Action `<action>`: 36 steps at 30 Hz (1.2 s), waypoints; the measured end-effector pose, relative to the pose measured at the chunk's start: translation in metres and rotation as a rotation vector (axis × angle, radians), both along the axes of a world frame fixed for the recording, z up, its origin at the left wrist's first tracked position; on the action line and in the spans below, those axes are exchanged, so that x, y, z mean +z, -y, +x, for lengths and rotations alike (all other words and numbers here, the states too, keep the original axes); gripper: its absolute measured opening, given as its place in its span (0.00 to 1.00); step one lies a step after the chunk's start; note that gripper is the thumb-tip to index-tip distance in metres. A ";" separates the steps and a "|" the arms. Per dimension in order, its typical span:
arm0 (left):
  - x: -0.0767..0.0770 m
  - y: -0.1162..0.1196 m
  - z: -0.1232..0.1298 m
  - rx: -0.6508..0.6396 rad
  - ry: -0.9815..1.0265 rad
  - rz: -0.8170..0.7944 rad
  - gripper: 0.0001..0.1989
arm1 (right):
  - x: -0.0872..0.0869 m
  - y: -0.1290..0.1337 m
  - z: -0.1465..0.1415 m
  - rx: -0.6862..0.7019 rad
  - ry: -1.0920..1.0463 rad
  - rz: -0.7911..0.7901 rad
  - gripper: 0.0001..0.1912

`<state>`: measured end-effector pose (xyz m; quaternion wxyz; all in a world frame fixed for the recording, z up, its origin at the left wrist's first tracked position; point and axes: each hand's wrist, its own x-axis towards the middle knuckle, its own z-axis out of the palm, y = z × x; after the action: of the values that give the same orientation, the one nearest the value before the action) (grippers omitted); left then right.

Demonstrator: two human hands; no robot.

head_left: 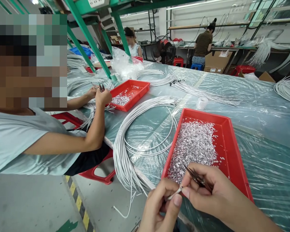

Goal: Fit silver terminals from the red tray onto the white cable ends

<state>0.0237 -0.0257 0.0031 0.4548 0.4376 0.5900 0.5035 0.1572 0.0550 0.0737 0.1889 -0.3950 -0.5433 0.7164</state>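
My left hand pinches the end of a thin white cable at the bottom of the view. My right hand holds small dark snips and its fingertips touch the cable's tip. Both hands hover at the near edge of a red tray that holds a heap of silvery foil scraps. A coiled bundle of white cables lies left of the tray and hangs over the table's edge.
A co-worker's hands work with a tool beside a second red tray. More cable bundles and a tape roll lie on the plastic-covered table. Two other people work at the back, near a fan.
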 end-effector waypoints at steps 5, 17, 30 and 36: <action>-0.001 -0.002 0.002 0.073 -0.064 0.062 0.23 | 0.012 0.002 0.002 0.003 0.038 0.095 0.02; -0.003 -0.008 0.004 0.159 -0.333 0.329 0.07 | 0.006 0.004 -0.004 -0.098 0.114 0.176 0.05; -0.020 -0.013 0.012 0.365 -0.959 0.530 0.07 | -0.008 0.004 -0.012 -0.204 0.077 0.085 0.05; -0.019 -0.019 0.013 0.352 -0.821 0.510 0.06 | -0.021 0.000 -0.015 -0.218 0.051 0.080 0.07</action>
<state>0.0367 -0.0067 -0.0160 -0.0270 0.5904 0.6432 0.4869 0.1426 0.0545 0.0524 0.2674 -0.4619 -0.5300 0.6590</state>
